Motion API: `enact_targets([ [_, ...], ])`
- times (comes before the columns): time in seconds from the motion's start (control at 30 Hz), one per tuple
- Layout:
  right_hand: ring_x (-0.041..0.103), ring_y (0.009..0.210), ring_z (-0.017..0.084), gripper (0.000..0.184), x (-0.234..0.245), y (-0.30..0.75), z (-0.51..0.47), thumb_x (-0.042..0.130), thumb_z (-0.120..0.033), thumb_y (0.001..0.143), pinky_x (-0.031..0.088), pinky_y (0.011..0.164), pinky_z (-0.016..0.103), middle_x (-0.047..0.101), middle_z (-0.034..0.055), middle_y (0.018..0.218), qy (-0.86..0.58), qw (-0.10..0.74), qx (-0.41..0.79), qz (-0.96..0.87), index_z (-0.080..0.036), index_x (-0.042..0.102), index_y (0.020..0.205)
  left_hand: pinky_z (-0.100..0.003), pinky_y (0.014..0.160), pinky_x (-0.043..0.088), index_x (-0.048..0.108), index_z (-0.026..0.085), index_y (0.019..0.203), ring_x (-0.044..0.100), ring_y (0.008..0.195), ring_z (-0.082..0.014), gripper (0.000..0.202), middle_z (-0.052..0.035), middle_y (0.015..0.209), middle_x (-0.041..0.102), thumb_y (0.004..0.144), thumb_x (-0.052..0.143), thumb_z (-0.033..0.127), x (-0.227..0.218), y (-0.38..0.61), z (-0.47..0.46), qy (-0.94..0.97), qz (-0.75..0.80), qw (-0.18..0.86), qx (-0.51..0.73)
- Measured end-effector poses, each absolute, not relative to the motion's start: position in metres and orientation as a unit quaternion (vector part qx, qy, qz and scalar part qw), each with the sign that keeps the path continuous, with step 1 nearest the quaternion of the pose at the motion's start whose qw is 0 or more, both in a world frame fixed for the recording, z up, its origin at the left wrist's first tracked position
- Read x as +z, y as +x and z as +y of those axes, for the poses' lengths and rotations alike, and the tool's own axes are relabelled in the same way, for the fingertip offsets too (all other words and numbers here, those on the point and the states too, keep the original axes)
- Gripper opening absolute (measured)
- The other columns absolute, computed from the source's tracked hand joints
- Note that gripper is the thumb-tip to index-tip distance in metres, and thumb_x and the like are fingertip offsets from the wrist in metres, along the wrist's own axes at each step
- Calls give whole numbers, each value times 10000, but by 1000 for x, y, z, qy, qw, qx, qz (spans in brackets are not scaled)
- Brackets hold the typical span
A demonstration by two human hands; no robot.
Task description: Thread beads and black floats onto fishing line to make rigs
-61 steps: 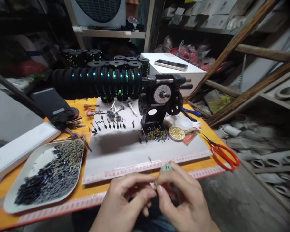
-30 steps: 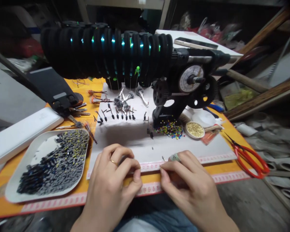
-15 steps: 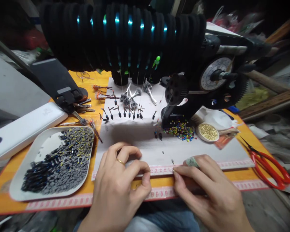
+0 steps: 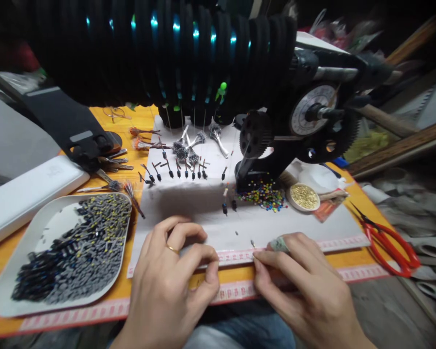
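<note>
My right hand (image 4: 301,286) is closed near the front edge of the white board (image 4: 189,208), thumb and forefinger pinched together. From those fingertips sticks out a small grey piece (image 4: 253,243); green tape wraps one finger. My left hand (image 4: 174,276), a ring on one finger, is curled beside it with thumb and forefinger pressed together. Whatever lies between these fingertips is hidden or too small to make out. Another tiny grey piece (image 4: 237,233) lies on the board beyond both hands. Farther back, several small black pieces with brown stems (image 4: 186,173) form a row.
At left sits a white tray (image 4: 0,286) of grey and black pieces. A black geared machine (image 4: 256,135) spans the back. Colourful ball-headed pins (image 4: 267,195), a bowl of gold bits (image 4: 304,197) and red-handled scissors (image 4: 392,247) are at right. Measuring tape (image 4: 76,312) runs along the table edge.
The view has turned slightly to the right, so everything sits farther left in the picture. Both hands keep nearly the same pose over the board's front edge.
</note>
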State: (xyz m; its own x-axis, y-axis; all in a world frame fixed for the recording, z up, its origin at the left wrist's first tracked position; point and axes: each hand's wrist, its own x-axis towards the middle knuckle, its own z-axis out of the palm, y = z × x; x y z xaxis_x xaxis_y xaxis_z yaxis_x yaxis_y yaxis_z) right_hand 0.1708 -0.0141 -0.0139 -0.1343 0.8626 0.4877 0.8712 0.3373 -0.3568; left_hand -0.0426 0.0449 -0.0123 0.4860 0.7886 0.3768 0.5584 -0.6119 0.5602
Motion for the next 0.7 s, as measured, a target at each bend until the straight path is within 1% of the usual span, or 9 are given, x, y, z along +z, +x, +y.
enact_targets([
  [0.07, 516, 677, 166, 150, -13, 169, -17, 633, -33, 861, 438, 613, 300, 530, 12, 719, -580, 354, 8, -733, -180, 660, 875, -399, 931, 394, 651, 215, 852, 490, 1109, -263, 169, -51, 985, 633, 850, 640, 46, -10, -42, 42, 832, 386, 190, 351],
  [0.13, 572, 678, 152, 183, -13, 167, -23, 614, -38, 882, 491, 616, 269, 572, 10, 754, -580, 421, 100, -690, -213, 654, 914, -360, 928, 391, 637, 215, 856, 497, 1034, -227, 198, -31, 932, 627, 844, 623, 17, -9, -42, 36, 827, 364, 190, 383],
  [0.27, 678, 622, 103, 68, -11, 156, -36, 577, -281, 998, 542, 535, 205, 658, -8, 889, -442, 549, 557, -439, -270, 593, 934, -285, 832, 410, 609, 204, 867, 503, 891, -175, 248, -8, 895, 624, 834, 583, -40, -11, -41, 20, 842, 329, 205, 375],
  [0.33, 710, 604, 88, 147, -9, 149, -40, 620, -380, 981, 534, 524, 178, 686, -12, 907, -352, 559, 687, -304, -251, 578, 924, -283, 851, 414, 619, 198, 902, 518, 931, -178, 260, -26, 961, 622, 859, 549, -49, -11, -39, 13, 834, 338, 230, 370],
  [0.43, 725, 627, 78, 207, -9, 141, -42, 691, -366, 943, 537, 591, 165, 707, -18, 802, -325, 573, 712, -243, -203, 582, 876, -293, 939, 418, 660, 233, 1139, 548, 1077, -191, 328, -50, 1141, 627, 945, 506, 18, -8, -33, 6, 788, 362, 327, 375],
  [0.5, 707, 602, 70, 225, -11, 139, -44, 713, -364, 925, 527, 584, 160, 704, -22, 773, -332, 582, 700, -248, -190, 585, 862, -297, 982, 432, 645, 303, 1285, 568, 1157, -202, 346, -49, 1231, 629, 998, 519, 155, -5, -24, 5, 726, 355, 448, 382],
  [0.53, 696, 588, 67, 237, -13, 139, -45, 718, -375, 919, 524, 580, 160, 697, -25, 754, -338, 584, 693, -254, -187, 587, 862, -295, 977, 452, 675, 335, 1264, 589, 1153, -206, 307, -42, 1233, 639, 1001, 548, 241, -3, -19, 5, 686, 344, 516, 380],
  [0.6, 674, 553, 63, 258, -17, 141, -49, 727, -396, 908, 519, 567, 160, 680, -31, 705, -357, 580, 681, -269, -184, 587, 862, -262, 907, 505, 780, 346, 1056, 653, 1039, -188, 183, -26, 1125, 678, 960, 625, 366, -2, -8, 7, 593, 319, 637, 375],
  [0.7, 647, 509, 63, 274, -20, 144, -54, 744, -419, 885, 506, 529, 158, 662, -27, 666, -413, 540, 671, -295, -178, 614, 876, -181, 762, 522, 791, 275, 786, 662, 813, -119, 178, -3, 877, 683, 898, 713, 387, -4, 9, 8, 478, 307, 714, 410],
])
